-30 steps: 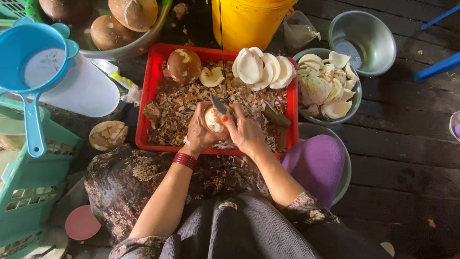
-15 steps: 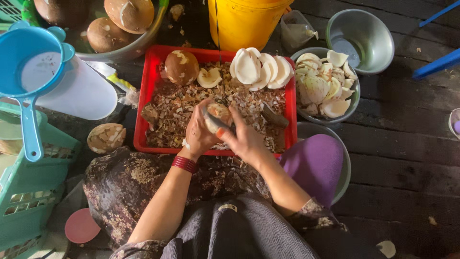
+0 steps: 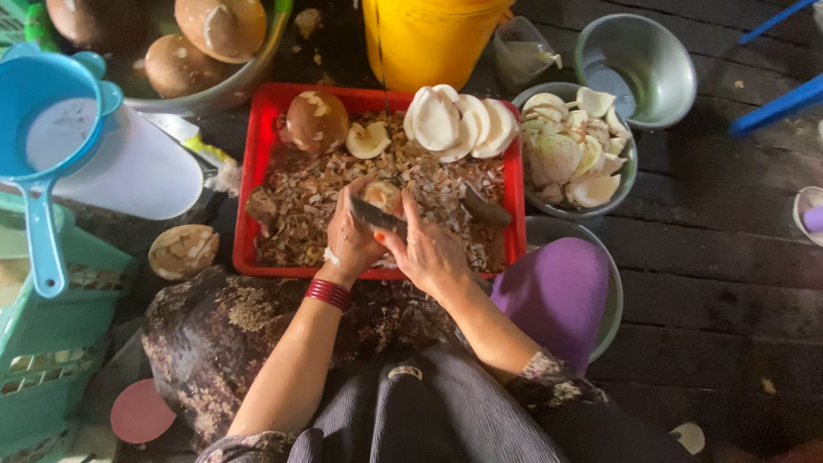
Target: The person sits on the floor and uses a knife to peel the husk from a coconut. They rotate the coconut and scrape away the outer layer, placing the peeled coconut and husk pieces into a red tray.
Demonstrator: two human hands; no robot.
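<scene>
**Coconut piece pared over a red tray**

A dark plank floor (image 3: 729, 283) carries everything. At the top stands a yellow bucket (image 3: 433, 39), with a metal basin (image 3: 163, 90) of brown coconuts to its left. A red tray (image 3: 273, 154) sits in the middle, heaped with brown shavings; a whole brown coconut (image 3: 315, 122) and a fan of white coconut pieces (image 3: 454, 120) lie along its far edge. Just right of the tray a grey bowl (image 3: 630, 176) holds more peeled white pieces, and beyond it stands an empty metal bowl (image 3: 664, 64). Nearer the person, a purple cloth (image 3: 557, 291) fills another bowl. A blue strainer (image 3: 47, 111) rests at far left above a green crate (image 3: 43, 343).

Over the tray's centre, the left hand (image 3: 350, 240) is wrapped around a pale coconut piece (image 3: 383, 195), with red bangles (image 3: 328, 294) on the wrist. The right hand (image 3: 429, 253) is closed on what looks like a knife (image 3: 377, 216), its dark blade lying across the piece; the handle is hidden in the fist.
</scene>
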